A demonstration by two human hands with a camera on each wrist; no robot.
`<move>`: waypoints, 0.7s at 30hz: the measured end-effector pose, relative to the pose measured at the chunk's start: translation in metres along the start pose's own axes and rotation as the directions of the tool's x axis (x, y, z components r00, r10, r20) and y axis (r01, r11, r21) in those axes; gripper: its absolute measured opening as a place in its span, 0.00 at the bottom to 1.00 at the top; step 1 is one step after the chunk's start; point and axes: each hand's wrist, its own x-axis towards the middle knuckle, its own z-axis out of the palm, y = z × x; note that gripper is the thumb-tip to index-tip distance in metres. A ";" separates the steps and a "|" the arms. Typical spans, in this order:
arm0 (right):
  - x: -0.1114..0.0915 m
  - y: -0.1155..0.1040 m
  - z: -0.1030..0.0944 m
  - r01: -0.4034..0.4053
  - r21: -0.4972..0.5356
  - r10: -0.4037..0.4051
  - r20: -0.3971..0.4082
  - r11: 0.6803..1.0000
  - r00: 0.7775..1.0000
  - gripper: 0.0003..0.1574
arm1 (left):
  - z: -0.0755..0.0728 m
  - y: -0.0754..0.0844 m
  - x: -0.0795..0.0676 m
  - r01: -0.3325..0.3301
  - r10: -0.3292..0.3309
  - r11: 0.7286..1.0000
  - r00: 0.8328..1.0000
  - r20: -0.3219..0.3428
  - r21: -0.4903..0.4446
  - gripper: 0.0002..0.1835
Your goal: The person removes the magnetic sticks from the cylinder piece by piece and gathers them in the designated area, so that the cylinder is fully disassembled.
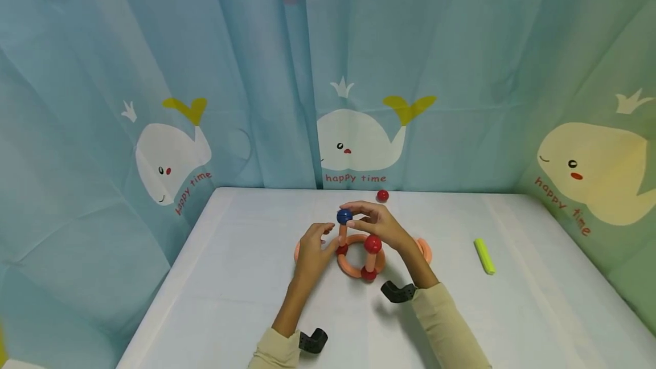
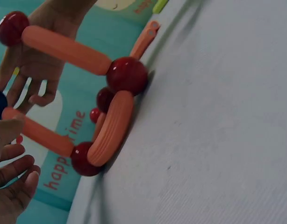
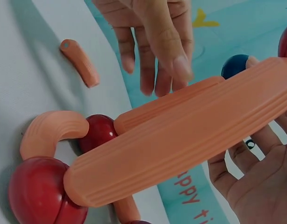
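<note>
A blue ball tops an upright orange rod, and the fingertips of my right hand pinch that ball. My left hand is beside the rod, fingers loosely bent, its thumb right at the rod in the left wrist view. The rod stands on a red ball in a ring of curved orange pieces. Nearer me, a second upright rod links a lower red ball with an upper red ball.
A loose red ball lies at the table's far edge. Curved orange pieces lie right of the ring, partly behind the right wrist. Another orange piece shows behind the left hand. A yellow-green stick lies farther right.
</note>
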 end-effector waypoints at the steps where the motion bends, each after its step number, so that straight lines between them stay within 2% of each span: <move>1: 0.000 -0.001 -0.001 0.003 -0.005 -0.003 0.003 1.000 1.000 0.23 | 0.002 0.001 0.000 -0.011 0.011 1.000 1.000 -0.001 -0.006 0.20; 10: 0.005 -0.005 -0.002 0.018 -0.009 -0.018 0.034 1.000 0.999 0.24 | 0.013 0.008 0.000 -0.052 0.053 0.999 0.997 -0.049 0.007 0.13; 17: 0.004 -0.007 -0.004 0.023 -0.074 -0.017 0.080 0.997 0.997 0.25 | 0.018 0.008 -0.001 -0.086 0.086 0.996 0.991 -0.102 0.001 0.10; 21: 0.005 -0.010 -0.006 0.010 -0.113 -0.001 0.073 0.994 0.997 0.23 | 0.020 0.009 0.001 -0.091 0.090 0.996 0.990 -0.108 -0.008 0.09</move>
